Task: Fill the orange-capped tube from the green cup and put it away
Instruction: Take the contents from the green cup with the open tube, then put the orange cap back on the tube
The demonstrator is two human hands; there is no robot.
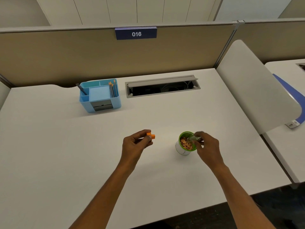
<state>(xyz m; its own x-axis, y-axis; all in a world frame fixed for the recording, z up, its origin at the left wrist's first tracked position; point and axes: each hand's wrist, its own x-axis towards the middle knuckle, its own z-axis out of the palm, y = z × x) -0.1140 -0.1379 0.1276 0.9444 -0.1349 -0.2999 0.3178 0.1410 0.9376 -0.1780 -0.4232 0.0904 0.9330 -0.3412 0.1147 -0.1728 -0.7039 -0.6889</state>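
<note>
A green-rimmed cup [181, 150] with white sides stands on the white desk [66, 146], right of centre, and holds orange-brown flakes. My right hand [207, 148] grips a clear tube [193, 139] lying sideways, its open end dipped over the flakes inside the cup. The tube is blurred. My left hand [136, 143] hovers above the desk left of the cup, pinching the orange cap [151, 135] between thumb and fingers. The cap is off the tube.
A light blue desk organiser [100, 96] with pens and pencils stands at the back left. An open cable hatch [162, 86] lies at the back centre. A white chair back [254, 90] leans over the desk's right edge. A partition wall with a "016" sign [136, 33] stands behind.
</note>
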